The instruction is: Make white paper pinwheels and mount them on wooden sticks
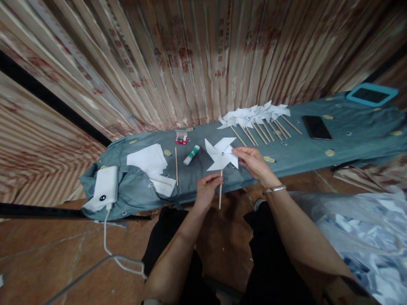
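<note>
A white paper pinwheel (219,159) on a thin wooden stick is held upright between my hands, a small shiny pin at its centre. My left hand (208,186) pinches the stick just below the blades. With thumb and fingers closed, my right hand (249,160) grips the tip of one blade. Left of the pinwheel lie a glue stick (191,155) with a green label and a loose wooden stick (177,166). Behind them is a small open red box (181,137) with metal pins inside.
Several finished pinwheels (254,115) lie in a row at the back. White paper sheets (148,159) and a power bank (106,185) with a cable are left. A phone (316,127) and blue-framed tablet (371,94) lie right. A plastic bag (365,237) of paper pieces sits below right.
</note>
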Demonstrator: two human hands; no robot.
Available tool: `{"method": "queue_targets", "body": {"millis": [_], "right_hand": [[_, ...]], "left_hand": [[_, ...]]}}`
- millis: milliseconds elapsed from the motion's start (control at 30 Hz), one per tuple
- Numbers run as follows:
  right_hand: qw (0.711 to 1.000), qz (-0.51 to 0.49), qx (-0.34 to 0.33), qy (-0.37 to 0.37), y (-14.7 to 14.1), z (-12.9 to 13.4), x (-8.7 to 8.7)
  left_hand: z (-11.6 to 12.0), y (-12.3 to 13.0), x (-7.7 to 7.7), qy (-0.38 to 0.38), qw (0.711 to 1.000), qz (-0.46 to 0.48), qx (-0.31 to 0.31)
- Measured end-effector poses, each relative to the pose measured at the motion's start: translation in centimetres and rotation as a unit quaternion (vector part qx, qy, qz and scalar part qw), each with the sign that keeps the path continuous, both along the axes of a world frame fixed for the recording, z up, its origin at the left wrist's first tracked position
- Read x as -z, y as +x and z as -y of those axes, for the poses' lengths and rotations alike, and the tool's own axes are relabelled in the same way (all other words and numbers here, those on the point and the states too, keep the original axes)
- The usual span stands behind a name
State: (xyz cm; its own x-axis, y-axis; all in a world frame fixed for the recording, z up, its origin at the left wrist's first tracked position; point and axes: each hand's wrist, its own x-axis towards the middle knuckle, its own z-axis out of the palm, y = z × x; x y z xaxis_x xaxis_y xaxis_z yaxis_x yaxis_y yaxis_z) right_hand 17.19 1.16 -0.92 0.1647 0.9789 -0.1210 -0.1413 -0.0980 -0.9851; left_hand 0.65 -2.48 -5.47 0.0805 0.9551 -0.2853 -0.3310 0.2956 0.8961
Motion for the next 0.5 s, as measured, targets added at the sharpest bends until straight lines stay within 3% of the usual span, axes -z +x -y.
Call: {"method": "queue_targets", "body": {"millis": [500], "right_hand": [[0.998, -0.040, -0.037, -0.032, -0.3, 1.2, -0.2]], "left_hand": [[-0.4, 0.3, 0.1, 0.028, 0.999, -0.027, -0.021]]}}
